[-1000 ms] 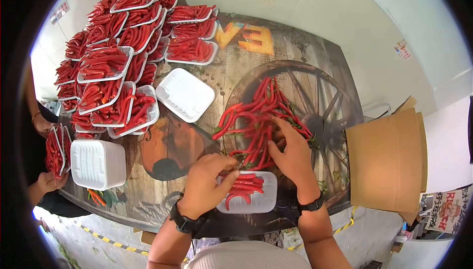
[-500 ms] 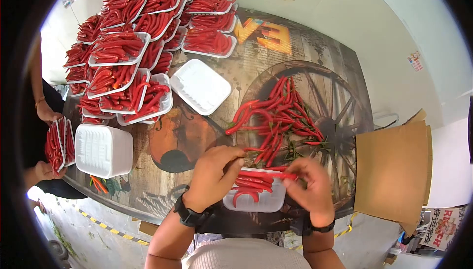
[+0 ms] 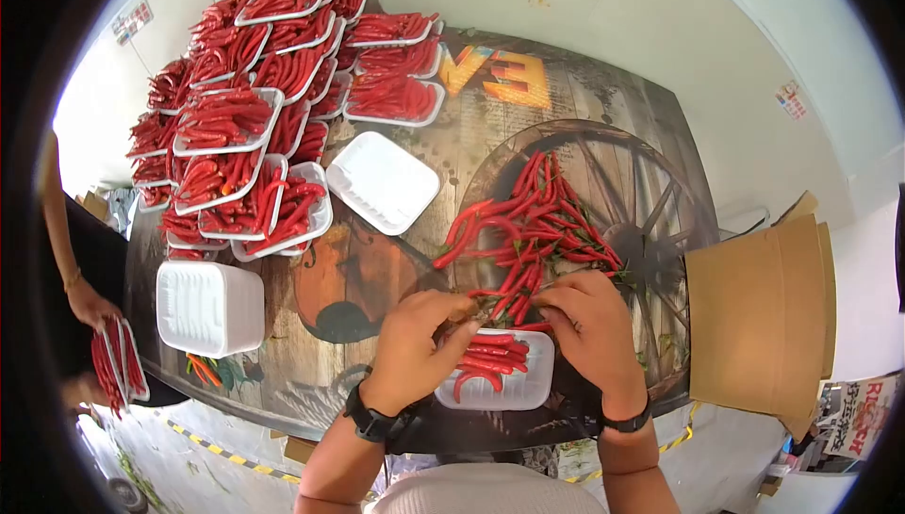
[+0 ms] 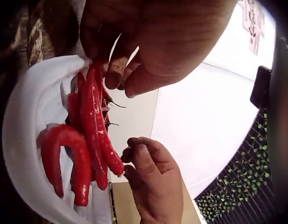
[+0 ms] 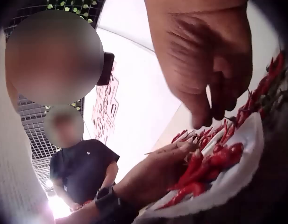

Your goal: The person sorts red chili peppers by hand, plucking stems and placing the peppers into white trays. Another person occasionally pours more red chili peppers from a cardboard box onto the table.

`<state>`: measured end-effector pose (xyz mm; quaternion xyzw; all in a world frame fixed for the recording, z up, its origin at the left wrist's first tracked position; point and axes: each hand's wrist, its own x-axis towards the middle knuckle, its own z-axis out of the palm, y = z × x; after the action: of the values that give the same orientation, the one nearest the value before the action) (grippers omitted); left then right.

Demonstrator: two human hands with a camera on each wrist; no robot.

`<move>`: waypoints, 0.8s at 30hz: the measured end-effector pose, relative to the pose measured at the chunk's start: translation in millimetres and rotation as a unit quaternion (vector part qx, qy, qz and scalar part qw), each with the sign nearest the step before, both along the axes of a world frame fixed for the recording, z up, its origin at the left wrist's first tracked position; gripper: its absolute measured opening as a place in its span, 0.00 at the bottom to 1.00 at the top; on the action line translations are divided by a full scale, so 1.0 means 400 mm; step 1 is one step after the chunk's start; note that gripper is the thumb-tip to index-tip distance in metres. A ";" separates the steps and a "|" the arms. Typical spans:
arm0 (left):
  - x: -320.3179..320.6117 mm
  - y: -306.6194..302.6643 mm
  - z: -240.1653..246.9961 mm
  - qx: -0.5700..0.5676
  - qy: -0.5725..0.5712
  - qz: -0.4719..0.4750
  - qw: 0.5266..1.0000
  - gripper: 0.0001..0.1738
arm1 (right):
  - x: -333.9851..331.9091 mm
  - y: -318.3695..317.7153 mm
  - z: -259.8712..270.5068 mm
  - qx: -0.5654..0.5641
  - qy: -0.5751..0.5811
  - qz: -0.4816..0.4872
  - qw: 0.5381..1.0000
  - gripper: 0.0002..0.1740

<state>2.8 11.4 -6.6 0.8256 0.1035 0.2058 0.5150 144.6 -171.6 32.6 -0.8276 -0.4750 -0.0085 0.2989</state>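
Observation:
A white foam tray (image 3: 537, 375) lies in front of me with several red chillies (image 3: 490, 356) in it, one of them bent into a hook. Over the tray's left far corner is my left hand (image 3: 412, 349), thumb and forefinger apart and loosely bent, with nothing visible between them. My right hand (image 3: 596, 326) is at the tray's right far corner, its bent fingertips by the near end of the loose chilli pile (image 3: 556, 222). In the right wrist view a gap shows between the thumb and fingers of my right hand (image 5: 207, 60).
Filled chilli trays (image 3: 226, 118) are stacked high at the back left. An unfilled white tray (image 3: 382, 182) lies mid-table, and a stack of white trays (image 3: 209, 311) stands at the left edge. Another person's hand (image 3: 91, 304) holds filled trays there. A cardboard box (image 3: 754, 316) is at the right.
My right hand moved from the pile to the tray with a red chilli, then back up towards the pile without it. My left hand stayed near the tray's left corner.

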 end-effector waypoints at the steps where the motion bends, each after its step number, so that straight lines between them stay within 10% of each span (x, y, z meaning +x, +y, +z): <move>1: -0.001 0.000 -0.002 0.005 -0.003 -0.001 1.000 0.12 | 0.012 0.014 -0.001 0.003 -0.010 0.025 1.000 0.10; 19: 0.006 -0.011 0.017 -0.016 0.013 -0.011 1.000 0.10 | 0.014 -0.007 -0.002 -0.013 -0.015 0.010 1.000 0.12; 24: 0.005 -0.016 0.017 0.009 -0.057 -0.027 0.998 0.16 | -0.022 0.006 -0.022 0.210 0.379 -0.002 0.901 0.14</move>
<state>4.8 4.9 0.4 0.8198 0.0499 0.2397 0.5177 135.9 -169.3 24.0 -0.6874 -0.3116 0.2060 0.6229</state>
